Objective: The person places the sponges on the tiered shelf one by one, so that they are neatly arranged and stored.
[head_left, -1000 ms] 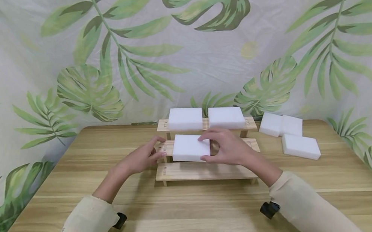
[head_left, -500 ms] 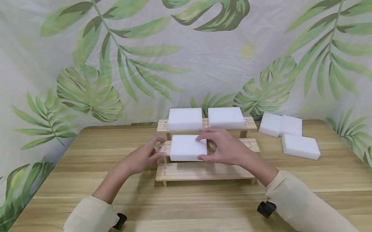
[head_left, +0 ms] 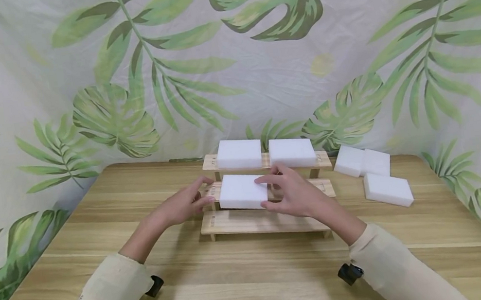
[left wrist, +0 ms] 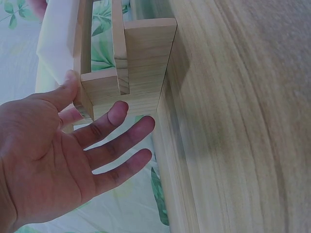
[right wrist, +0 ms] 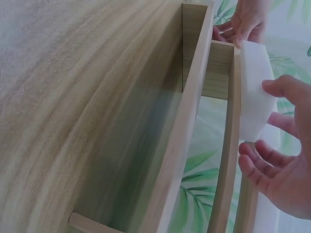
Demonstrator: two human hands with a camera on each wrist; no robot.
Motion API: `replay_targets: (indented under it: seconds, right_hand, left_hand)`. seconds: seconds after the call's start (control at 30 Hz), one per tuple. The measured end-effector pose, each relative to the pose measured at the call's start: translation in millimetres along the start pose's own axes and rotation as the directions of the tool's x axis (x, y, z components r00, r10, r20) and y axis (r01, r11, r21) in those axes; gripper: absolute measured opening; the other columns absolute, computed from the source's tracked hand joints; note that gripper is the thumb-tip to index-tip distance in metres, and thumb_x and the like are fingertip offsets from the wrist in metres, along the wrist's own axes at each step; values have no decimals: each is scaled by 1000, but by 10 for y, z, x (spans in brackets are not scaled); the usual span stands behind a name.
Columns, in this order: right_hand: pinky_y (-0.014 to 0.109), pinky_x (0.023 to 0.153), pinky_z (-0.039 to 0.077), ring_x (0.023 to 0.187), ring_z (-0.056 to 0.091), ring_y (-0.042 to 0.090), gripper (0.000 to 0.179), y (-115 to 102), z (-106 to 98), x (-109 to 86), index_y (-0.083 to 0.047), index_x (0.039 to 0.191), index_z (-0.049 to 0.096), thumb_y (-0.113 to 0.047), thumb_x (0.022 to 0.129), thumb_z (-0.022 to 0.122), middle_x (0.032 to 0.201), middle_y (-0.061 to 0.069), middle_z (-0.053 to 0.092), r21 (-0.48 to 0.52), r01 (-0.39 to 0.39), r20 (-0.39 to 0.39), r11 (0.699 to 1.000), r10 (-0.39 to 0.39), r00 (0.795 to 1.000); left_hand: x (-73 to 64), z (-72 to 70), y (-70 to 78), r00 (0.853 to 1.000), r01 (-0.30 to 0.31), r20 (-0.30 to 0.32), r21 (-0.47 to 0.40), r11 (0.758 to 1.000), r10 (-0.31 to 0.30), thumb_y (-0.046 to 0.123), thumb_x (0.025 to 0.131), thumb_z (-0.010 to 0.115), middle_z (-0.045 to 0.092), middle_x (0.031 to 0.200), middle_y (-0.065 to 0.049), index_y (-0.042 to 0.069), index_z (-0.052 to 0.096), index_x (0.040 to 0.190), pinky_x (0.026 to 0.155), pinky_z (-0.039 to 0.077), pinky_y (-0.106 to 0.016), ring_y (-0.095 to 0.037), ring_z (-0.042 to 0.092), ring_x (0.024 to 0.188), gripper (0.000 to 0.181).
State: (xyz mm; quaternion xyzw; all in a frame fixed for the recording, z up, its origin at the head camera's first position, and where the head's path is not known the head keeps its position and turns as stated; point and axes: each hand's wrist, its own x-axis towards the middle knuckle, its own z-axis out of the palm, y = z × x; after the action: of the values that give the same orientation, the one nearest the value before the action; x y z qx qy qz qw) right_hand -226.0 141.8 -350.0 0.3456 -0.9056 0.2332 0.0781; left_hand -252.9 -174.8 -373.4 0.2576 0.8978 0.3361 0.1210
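A white foam block lies at the left of the middle step of a three-step wooden stand. My right hand holds the block's right end, thumb at the front face and index finger over the top; its other fingers curl loosely below in the right wrist view. With thumb and index finger, my left hand pinches the left end of the middle step. In the left wrist view, the other fingers of the left hand spread beside the stand's side. Two more foam blocks, a left one and a right one, sit on the top step.
Several loose foam blocks lie on the table right of the stand, the nearest block lowest. The wooden table stretches in front of the stand. Behind it hangs a leaf-patterned cloth.
The foam block has slid slightly left along the middle step, then stayed put. My right hand has gone left with it and since shifted a little back right. My left hand has kept its place.
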Motion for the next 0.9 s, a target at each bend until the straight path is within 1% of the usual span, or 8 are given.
replay_targets:
  seconds: [0.13, 0.27, 0.5, 0.8, 0.9]
  right_hand:
    - [32, 76, 48, 85, 57, 20, 48, 32, -2, 1, -7, 132, 71, -27, 90, 83, 97, 5, 66, -5, 10, 7, 1000, -10, 1000]
    - [34, 78, 47, 87, 59, 21, 48, 43, -12, 14, -6, 130, 72, -27, 88, 84, 95, 3, 71, 1, 8, 7, 1000, -8, 1000]
    - [34, 78, 46, 83, 57, 22, 46, 48, -6, 37, -5, 127, 73, -26, 88, 85, 90, 1, 71, 19, 12, -8, 1000, -12, 1000]
    - [36, 80, 48, 83, 57, 21, 43, 56, 26, 64, -5, 126, 74, -24, 89, 84, 90, 1, 70, 32, 17, -34, 999, -16, 999]
    - [36, 80, 49, 84, 59, 21, 42, 60, 39, 75, -6, 125, 75, -23, 88, 84, 90, 1, 71, 27, 15, -42, 1000, -14, 999]
  left_hand:
    - [3, 4, -2, 1000, -12, -1, 1, 1000, 12, 26, 110, 54, 59, 74, -15, 1, 38, 149, 63, 43, -35, -24, 55, 70, 48]
    - [9, 8, -8, 1000, -18, -2, 2, 1000, 18, 27, 110, 54, 58, 73, -14, 2, 37, 149, 62, 43, -34, -21, 54, 68, 49]
    - [6, 5, -13, 1000, -6, -3, -7, 1000, 6, 26, 110, 54, 59, 74, -15, 1, 37, 149, 62, 42, -35, -26, 55, 69, 50]
    - [0, 1, -3, 1000, -19, 1, -13, 1000, 19, 26, 110, 54, 59, 75, -15, 1, 37, 149, 62, 42, -33, -21, 53, 68, 49]
    - [-1, 5, -9, 1000, -15, -1, -10, 1000, 15, 26, 110, 54, 59, 74, -15, 1, 37, 149, 62, 43, -33, -23, 55, 69, 49]
